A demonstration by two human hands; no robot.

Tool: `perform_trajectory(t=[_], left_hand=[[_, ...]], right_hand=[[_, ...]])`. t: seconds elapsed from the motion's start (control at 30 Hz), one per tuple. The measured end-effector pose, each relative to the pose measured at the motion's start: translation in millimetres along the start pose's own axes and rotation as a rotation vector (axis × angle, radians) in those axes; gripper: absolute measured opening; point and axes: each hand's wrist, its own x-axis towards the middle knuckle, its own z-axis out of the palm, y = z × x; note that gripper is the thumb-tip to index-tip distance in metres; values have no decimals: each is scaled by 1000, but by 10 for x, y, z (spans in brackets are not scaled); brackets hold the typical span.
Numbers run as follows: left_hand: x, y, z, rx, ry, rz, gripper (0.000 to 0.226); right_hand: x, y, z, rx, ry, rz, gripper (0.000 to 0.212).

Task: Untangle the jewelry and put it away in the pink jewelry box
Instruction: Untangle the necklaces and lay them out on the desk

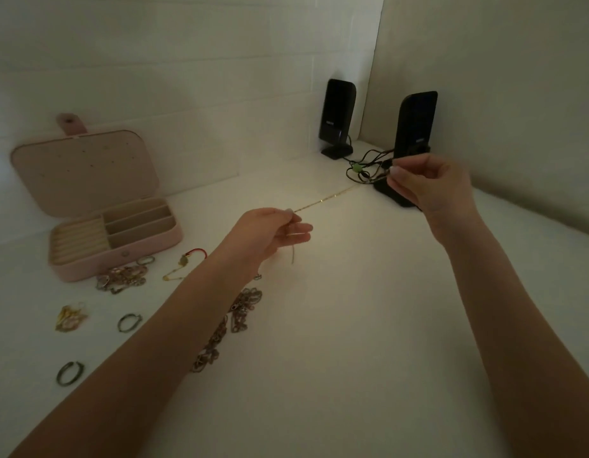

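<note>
A thin gold chain (323, 200) is stretched taut in the air between my two hands. My left hand (273, 231) pinches its near end, and a short tail hangs below the fingers. My right hand (428, 183) pinches the far end, raised near the speakers. The pink jewelry box (98, 259) stands open at the left, its lid up, its ring rolls and compartments showing nothing inside. Loose jewelry lies on the white table: a tangled pile (121, 277) by the box, a chunky link chain (233, 319) under my left forearm, a red cord bracelet (194, 254).
Two black speakers (336, 117) (415, 127) with tangled cables (366, 166) stand in the far corner. Gold earrings (70, 319) and two dark rings (129, 322) (70, 373) lie at the left front. White walls close the table at the back and right.
</note>
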Motion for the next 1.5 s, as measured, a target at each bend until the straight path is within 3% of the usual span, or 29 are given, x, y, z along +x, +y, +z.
perform_trajectory(t=[0.1, 0.2, 0.47, 0.6, 0.7, 0.87, 0.97, 1.13, 1.5], left_hand=[[61, 45, 41, -163, 10, -218, 18], [138, 33, 127, -338, 38, -295, 24], [165, -61, 261, -638, -134, -128, 27], [129, -72, 279, -787, -85, -123, 26], [126, -116, 325, -475, -9, -55, 21], [148, -226, 310, 417, 105, 350, 6], [156, -310, 297, 695, 110, 461, 10], [142, -373, 260, 1048, 173, 502, 9], [95, -304, 238, 1306, 287, 439, 17]], right_hand=[[-8, 130, -57, -32, 19, 23, 16], [-44, 179, -62, -31, -7, 31, 18], [-199, 59, 39, -26, -412, 73, 19], [-152, 151, 28, -198, -365, 78, 14], [-121, 236, 8, -314, -308, 86, 13], [-120, 327, 73, -469, -316, 36, 10], [-103, 390, 96, -597, -322, 13, 10], [-31, 513, 58, -834, -236, -50, 14], [35, 660, 49, -1039, -236, -49, 5]])
